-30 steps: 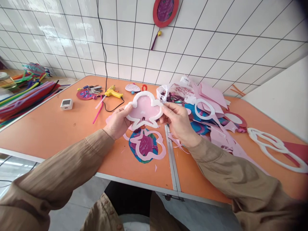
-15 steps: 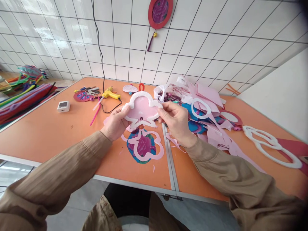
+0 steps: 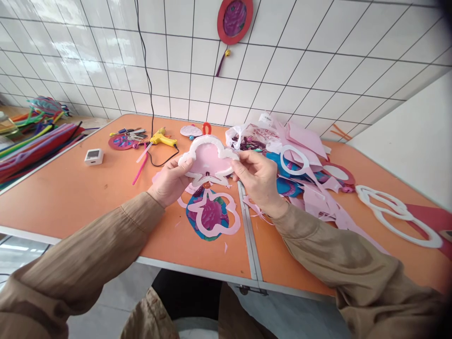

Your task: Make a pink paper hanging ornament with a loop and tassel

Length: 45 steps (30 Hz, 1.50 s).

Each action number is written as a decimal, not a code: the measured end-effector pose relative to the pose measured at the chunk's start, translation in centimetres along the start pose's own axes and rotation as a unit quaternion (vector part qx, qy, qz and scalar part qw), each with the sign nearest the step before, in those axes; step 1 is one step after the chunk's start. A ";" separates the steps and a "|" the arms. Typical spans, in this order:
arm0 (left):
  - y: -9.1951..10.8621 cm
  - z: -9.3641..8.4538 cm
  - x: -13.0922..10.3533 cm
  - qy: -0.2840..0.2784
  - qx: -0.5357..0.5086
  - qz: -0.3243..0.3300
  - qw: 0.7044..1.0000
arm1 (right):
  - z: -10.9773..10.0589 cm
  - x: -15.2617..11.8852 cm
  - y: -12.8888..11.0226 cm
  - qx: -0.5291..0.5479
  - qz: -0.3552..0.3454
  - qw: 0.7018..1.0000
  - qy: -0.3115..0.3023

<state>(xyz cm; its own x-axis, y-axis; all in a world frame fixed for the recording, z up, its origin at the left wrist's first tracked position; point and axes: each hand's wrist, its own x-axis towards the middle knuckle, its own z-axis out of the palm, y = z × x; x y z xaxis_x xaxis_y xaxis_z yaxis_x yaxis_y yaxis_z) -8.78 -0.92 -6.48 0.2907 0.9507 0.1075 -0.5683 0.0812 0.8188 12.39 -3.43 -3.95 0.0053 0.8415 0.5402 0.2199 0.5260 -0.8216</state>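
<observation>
On the orange table [image 3: 88, 197], w/ the glue gun [image 3: 160, 138] as landmark: right of it, a big scrap pile [image 3: 303, 160] of pink paper and white rings, pushed aside, prob. offcuts. Nearer the person than the gun, a pink-outlined floral piece [image 3: 212, 214] lies flat. Just above that, lifted off the table, the cloud frame [image 3: 209, 157] is held up between both hands, likely for a look. Left hand [image 3: 169, 181] pinches its left edge, thumb on top; right hand [image 3: 259, 181] pinches the right edge, other fingers curled.

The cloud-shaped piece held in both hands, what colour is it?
Pink centre with a white rim; the cloud-shaped piece shows best in the head view.
</observation>
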 end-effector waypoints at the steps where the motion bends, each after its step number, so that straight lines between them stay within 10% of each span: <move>1: 0.0 0.0 0.0 0.000 -0.002 0.000 1.000 | 0.0 0.0 0.0 0.003 0.002 1.000 -0.002; 22: 0.1 0.9 -0.3 0.004 0.081 0.050 0.995 | -0.5 0.7 1.5 0.008 -0.021 0.999 -0.024; 45: 0.4 0.4 0.1 -0.029 0.058 -0.102 0.993 | -0.4 1.2 2.1 0.029 0.068 0.997 0.025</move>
<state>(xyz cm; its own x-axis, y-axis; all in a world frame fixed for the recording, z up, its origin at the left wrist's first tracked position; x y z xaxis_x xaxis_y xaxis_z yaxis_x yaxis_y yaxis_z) -8.71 -0.90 -5.90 0.4369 0.8987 -0.0379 -0.4007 0.2322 0.8863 13.26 -1.33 -5.00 0.0808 0.8992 0.4300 0.1571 0.4145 -0.8964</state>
